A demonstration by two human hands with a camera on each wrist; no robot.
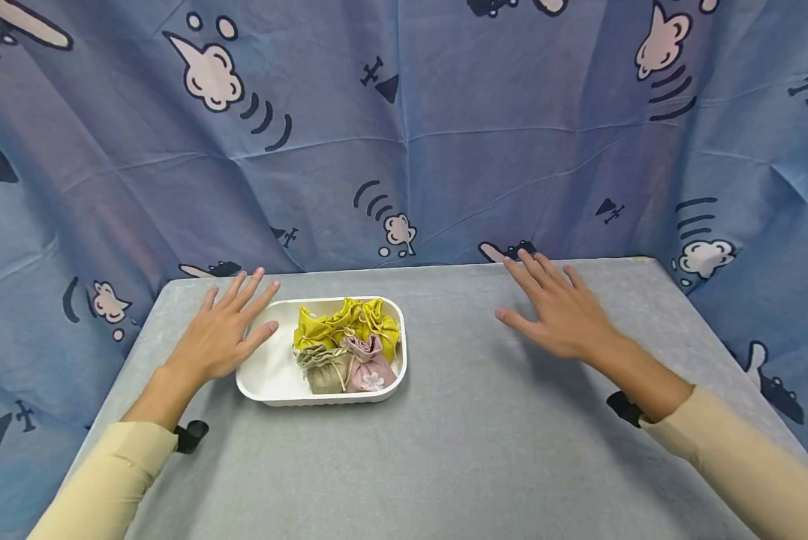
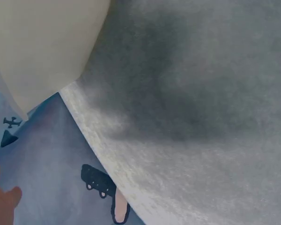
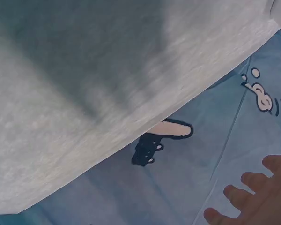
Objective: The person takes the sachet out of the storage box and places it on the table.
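Observation:
A white oval tray [image 1: 275, 375] lies left of centre on the grey table, with small drawstring pouches grouped in its right part. Yellow pouches [image 1: 379, 322] are at the back, an olive-grey pouch [image 1: 325, 371] and a pink pouch [image 1: 370, 367] with a white flower in front. My left hand [image 1: 214, 337], fingers spread, hovers beside the tray's left end and overlaps its rim in the head view. Over the table's right side my right hand [image 1: 555, 311] is spread too, away from the tray, its fingers [image 3: 239, 199] also in the right wrist view. Neither hand holds anything.
The grey table [image 1: 458, 450] runs back to a blue printed curtain [image 1: 478, 165] that hangs behind it and along both sides. Dark straps [image 1: 190, 436] sit at the wrists, by the beige sleeves [image 1: 734, 450]. Shadows of the hands fall on the tabletop.

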